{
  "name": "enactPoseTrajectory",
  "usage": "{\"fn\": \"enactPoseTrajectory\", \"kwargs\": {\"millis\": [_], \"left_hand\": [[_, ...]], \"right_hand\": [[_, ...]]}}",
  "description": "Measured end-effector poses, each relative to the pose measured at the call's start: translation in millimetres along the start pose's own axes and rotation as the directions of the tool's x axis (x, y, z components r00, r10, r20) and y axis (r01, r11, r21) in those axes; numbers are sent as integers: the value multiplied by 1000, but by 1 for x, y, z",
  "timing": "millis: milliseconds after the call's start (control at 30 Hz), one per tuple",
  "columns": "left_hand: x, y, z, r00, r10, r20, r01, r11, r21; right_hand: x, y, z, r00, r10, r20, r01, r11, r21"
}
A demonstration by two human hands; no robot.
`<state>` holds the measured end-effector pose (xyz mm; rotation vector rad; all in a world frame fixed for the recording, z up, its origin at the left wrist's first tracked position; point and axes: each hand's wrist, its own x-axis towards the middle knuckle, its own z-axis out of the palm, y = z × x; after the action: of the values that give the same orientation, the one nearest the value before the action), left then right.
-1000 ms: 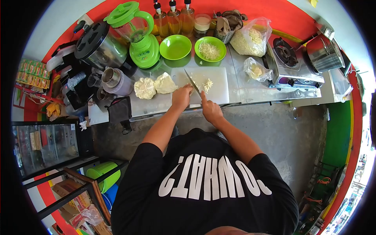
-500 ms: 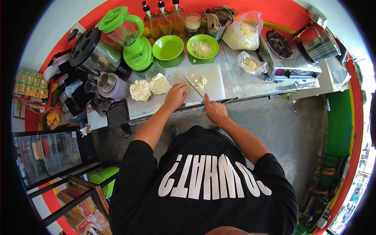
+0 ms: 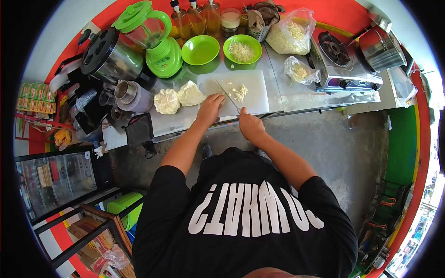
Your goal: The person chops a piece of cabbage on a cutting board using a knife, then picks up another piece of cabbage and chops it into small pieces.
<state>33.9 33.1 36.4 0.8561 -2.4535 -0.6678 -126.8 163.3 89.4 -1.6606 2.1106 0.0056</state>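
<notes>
At the front left corner of the board (image 3: 256, 88), the left hand (image 3: 211, 108) lies with its fingers bent and drawn together, reaching onto the board; whether they pin a piece down, I cannot tell. By the board's front edge, the right hand (image 3: 251, 125) is wrapped around the handle of the knife (image 3: 227, 96), whose blade slants across the board, tip toward the back left corner. Just right of the blade lies a loose pile of pale strips (image 3: 240, 93), with a few bits scattered behind it.

The board rests at the front edge of the counter (image 3: 276, 90). Off its left edge sit two pale heads, the right head (image 3: 191, 93) near the left hand and the left head (image 3: 166, 101) close beside it. Behind the board's back edge stand two green bowls, the left bowl (image 3: 200, 48) and the right bowl (image 3: 258, 52), which holds pale shreds (image 3: 241, 51).

Along the counter's back edge, left to right, come the blender (image 3: 163, 59), three pump bottles (image 3: 197, 21), a jar (image 3: 230, 21), a cloth-filled holder (image 3: 259, 33) and a large bag (image 3: 289, 39) of shreds. A small bag (image 3: 301, 72) lies in front of it, beside the stove (image 3: 345, 84) at the counter's right end. A pot (image 3: 382, 52) stands on the stove's right side. Toward the counter's left end, a flask (image 3: 139, 98) stands behind a dark pouch (image 3: 139, 129) that hangs over the front edge.
</notes>
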Motion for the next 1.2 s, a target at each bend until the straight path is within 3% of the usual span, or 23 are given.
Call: {"fn": "enactPoseTrajectory", "kwargs": {"millis": [67, 267, 500, 700, 800, 967, 1200], "left_hand": [[0, -2, 3, 999, -5, -46, 4, 1000, -18], [-5, -3, 1, 998, 59, -32, -59, 998, 5], [-7, -2, 8, 998, 9, -58, -11, 999, -39], [-7, 5, 6, 999, 3, -48, -5, 999, -46], [-4, 6, 8, 998, -4, -55, 1, 998, -55], [-6, 4, 13, 996, -10, -92, 7, 999, -32], [-7, 5, 8, 999, -34, -31, 32, 997, -70]], "right_hand": [[11, 9, 19, 998, 57, 37, -61, 993, 104], [10, -5, -22, 999, 2, 53, -3, 1000, 14], [16, -12, 4, 996, 70, 51, -73, 996, 53], [29, -13, -39, 992, 29, 120, -15, 994, -111], [28, -11, -40, 994, -1, 108, 15, 992, -129], [22, -11, 14, 998, 46, 43, -42, 996, -81], [21, -19, -18, 999, 14, 48, -12, 998, -60]]}}
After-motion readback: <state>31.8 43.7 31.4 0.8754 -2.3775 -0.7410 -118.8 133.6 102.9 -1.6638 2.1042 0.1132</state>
